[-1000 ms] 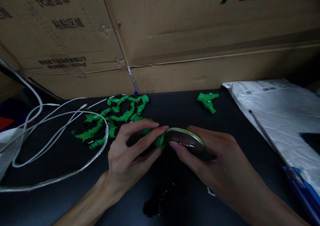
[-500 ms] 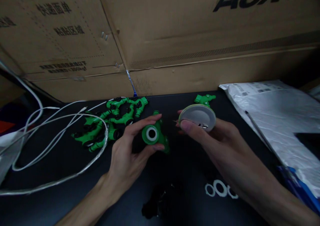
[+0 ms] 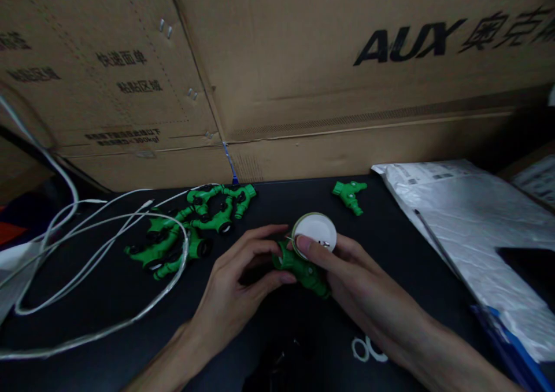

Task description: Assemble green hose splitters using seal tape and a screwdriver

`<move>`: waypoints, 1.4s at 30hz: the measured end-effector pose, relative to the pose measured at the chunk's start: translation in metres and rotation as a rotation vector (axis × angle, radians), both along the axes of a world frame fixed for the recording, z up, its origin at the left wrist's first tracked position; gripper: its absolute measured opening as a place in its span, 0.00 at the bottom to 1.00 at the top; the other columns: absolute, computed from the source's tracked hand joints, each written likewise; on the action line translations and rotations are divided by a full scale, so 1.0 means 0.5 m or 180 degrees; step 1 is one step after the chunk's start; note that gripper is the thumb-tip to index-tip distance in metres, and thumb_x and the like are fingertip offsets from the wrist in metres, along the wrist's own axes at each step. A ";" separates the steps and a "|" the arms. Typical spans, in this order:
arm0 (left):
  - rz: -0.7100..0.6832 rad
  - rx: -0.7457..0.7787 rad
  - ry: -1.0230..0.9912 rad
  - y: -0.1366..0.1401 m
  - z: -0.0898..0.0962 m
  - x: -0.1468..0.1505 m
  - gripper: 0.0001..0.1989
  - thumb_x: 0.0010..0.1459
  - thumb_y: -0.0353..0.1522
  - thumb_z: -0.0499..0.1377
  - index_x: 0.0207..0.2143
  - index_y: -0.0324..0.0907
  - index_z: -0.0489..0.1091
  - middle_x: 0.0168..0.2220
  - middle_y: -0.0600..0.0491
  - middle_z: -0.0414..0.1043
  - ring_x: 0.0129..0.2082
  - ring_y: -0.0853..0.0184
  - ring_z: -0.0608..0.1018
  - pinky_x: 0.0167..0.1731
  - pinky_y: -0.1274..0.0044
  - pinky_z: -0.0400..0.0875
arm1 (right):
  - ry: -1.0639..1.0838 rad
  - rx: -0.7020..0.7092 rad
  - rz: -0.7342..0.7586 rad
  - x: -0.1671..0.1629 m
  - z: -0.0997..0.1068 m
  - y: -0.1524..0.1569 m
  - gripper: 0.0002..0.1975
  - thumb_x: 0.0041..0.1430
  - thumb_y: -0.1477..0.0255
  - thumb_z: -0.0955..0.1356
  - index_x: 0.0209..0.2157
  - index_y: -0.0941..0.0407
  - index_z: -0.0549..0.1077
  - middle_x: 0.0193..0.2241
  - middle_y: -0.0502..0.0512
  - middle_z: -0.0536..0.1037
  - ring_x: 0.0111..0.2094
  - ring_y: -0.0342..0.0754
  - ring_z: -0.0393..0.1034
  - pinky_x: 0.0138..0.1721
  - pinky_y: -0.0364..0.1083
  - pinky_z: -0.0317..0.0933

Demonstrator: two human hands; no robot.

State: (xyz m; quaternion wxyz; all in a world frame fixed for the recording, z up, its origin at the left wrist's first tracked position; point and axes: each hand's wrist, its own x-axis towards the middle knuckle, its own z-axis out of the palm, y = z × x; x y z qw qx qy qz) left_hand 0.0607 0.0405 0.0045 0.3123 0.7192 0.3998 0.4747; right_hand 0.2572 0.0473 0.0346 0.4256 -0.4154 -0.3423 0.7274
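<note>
Tabletop (image 3: 295, 202) was pretty dark, left hand (image 3: 237, 272) had a curled grip on a green fitting (image 3: 304, 272) slanting near-right, right hand (image 3: 359, 269) pinching a round badge (image 3: 315, 229) by its far side.

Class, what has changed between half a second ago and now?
The right hand brought the pin-back badge leftward, close to the green Y-connector, which the left hand moved rightward and turned, wide mouth now facing left. Neither was released. The lone connector behind stayed put.

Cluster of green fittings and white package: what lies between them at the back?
In the head view, a single green fitting lies there on the dark tabletop, nearer the package.
</note>
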 end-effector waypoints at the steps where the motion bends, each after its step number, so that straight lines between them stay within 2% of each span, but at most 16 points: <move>1: 0.0003 0.0059 0.0201 0.002 0.002 -0.003 0.07 0.62 0.28 0.67 0.42 0.46 0.77 0.55 0.48 0.76 0.51 0.62 0.83 0.50 0.74 0.82 | -0.0124 0.0184 0.0012 0.000 0.002 0.000 0.17 0.54 0.58 0.78 0.43 0.50 0.83 0.43 0.51 0.81 0.51 0.48 0.71 0.56 0.47 0.60; 2: 0.0030 0.0128 0.0346 0.005 0.003 -0.005 0.07 0.64 0.27 0.64 0.43 0.47 0.79 0.55 0.48 0.76 0.50 0.63 0.83 0.50 0.73 0.82 | -0.0251 0.0409 0.0068 0.001 0.003 0.001 0.16 0.57 0.58 0.77 0.43 0.51 0.83 0.42 0.51 0.80 0.49 0.47 0.71 0.54 0.46 0.62; 4: 0.0081 0.0154 0.0409 0.012 0.004 -0.006 0.11 0.67 0.26 0.59 0.41 0.49 0.81 0.53 0.49 0.77 0.45 0.65 0.85 0.45 0.76 0.83 | -0.0489 0.0869 0.0220 0.001 0.007 0.005 0.14 0.60 0.57 0.75 0.39 0.52 0.83 0.38 0.51 0.77 0.43 0.46 0.71 0.46 0.44 0.65; 7: 0.0058 -0.0019 0.0183 0.023 0.000 -0.002 0.10 0.65 0.30 0.61 0.36 0.50 0.83 0.48 0.48 0.79 0.42 0.62 0.86 0.40 0.76 0.84 | -0.0758 0.1266 0.0293 0.000 0.010 0.014 0.16 0.61 0.55 0.73 0.36 0.53 0.82 0.36 0.52 0.73 0.37 0.46 0.68 0.36 0.43 0.65; 9: 0.0028 -0.0184 0.0004 0.027 -0.005 0.002 0.07 0.62 0.33 0.65 0.35 0.50 0.84 0.45 0.47 0.80 0.43 0.58 0.86 0.39 0.74 0.84 | -0.0904 0.1443 0.0237 -0.002 0.009 0.017 0.15 0.61 0.55 0.73 0.35 0.53 0.82 0.37 0.53 0.74 0.39 0.47 0.68 0.38 0.45 0.66; 13: 0.0187 -0.0461 -0.0163 0.027 -0.016 0.006 0.06 0.59 0.38 0.68 0.31 0.49 0.84 0.44 0.46 0.79 0.40 0.58 0.85 0.34 0.74 0.84 | -0.1175 0.1682 0.0155 -0.007 0.004 0.016 0.08 0.64 0.63 0.72 0.35 0.51 0.82 0.37 0.52 0.78 0.47 0.50 0.68 0.54 0.51 0.61; 18: 0.0272 -0.0284 -0.0050 0.019 -0.024 0.011 0.09 0.61 0.40 0.65 0.31 0.50 0.85 0.40 0.48 0.75 0.36 0.62 0.84 0.33 0.77 0.83 | -0.1365 0.1780 0.0167 -0.007 0.001 0.016 0.08 0.65 0.64 0.72 0.33 0.52 0.81 0.35 0.51 0.80 0.46 0.50 0.68 0.56 0.52 0.59; 24: 0.0216 -0.0621 -0.0221 0.015 -0.019 0.014 0.13 0.58 0.45 0.68 0.28 0.46 0.86 0.35 0.47 0.73 0.35 0.64 0.80 0.32 0.77 0.81 | -0.1365 0.1725 0.0258 -0.003 0.007 0.018 0.17 0.63 0.53 0.72 0.33 0.53 0.81 0.37 0.54 0.78 0.44 0.50 0.69 0.52 0.51 0.63; 28: 0.0134 -0.0971 -0.0412 0.006 -0.018 0.016 0.14 0.58 0.45 0.68 0.31 0.45 0.86 0.37 0.47 0.71 0.36 0.65 0.78 0.34 0.75 0.80 | -0.1295 0.1631 0.0349 -0.001 0.009 0.018 0.16 0.63 0.54 0.72 0.34 0.53 0.82 0.37 0.54 0.77 0.45 0.50 0.68 0.52 0.50 0.61; 32: 0.0158 -0.1152 -0.0697 0.001 -0.015 0.021 0.15 0.56 0.47 0.70 0.31 0.45 0.86 0.36 0.48 0.70 0.37 0.64 0.78 0.37 0.73 0.81 | -0.1154 0.1429 0.0467 0.003 0.009 0.017 0.16 0.63 0.55 0.73 0.35 0.54 0.82 0.36 0.54 0.76 0.43 0.49 0.68 0.45 0.47 0.62; 38: 0.0265 -0.1013 -0.0755 0.008 -0.014 0.019 0.09 0.55 0.39 0.72 0.30 0.44 0.84 0.43 0.48 0.71 0.43 0.63 0.80 0.42 0.72 0.82 | -0.0763 0.0853 0.0262 0.005 0.001 0.016 0.16 0.57 0.57 0.76 0.34 0.56 0.80 0.32 0.51 0.75 0.34 0.45 0.67 0.33 0.43 0.62; 40: 0.0379 -0.1058 -0.1103 0.009 -0.017 0.021 0.09 0.52 0.36 0.74 0.32 0.42 0.80 0.45 0.50 0.71 0.41 0.65 0.81 0.42 0.72 0.83 | -0.0559 0.0645 0.0145 0.004 -0.003 0.015 0.18 0.57 0.55 0.76 0.38 0.56 0.80 0.35 0.53 0.77 0.36 0.46 0.69 0.36 0.44 0.64; 42: 0.0366 -0.1129 -0.1349 0.007 -0.019 0.025 0.17 0.48 0.32 0.76 0.40 0.45 0.77 0.46 0.51 0.73 0.40 0.66 0.82 0.41 0.72 0.83 | -0.0382 0.0494 0.0069 0.001 -0.008 0.012 0.19 0.57 0.55 0.76 0.40 0.55 0.80 0.38 0.54 0.78 0.40 0.47 0.71 0.41 0.45 0.66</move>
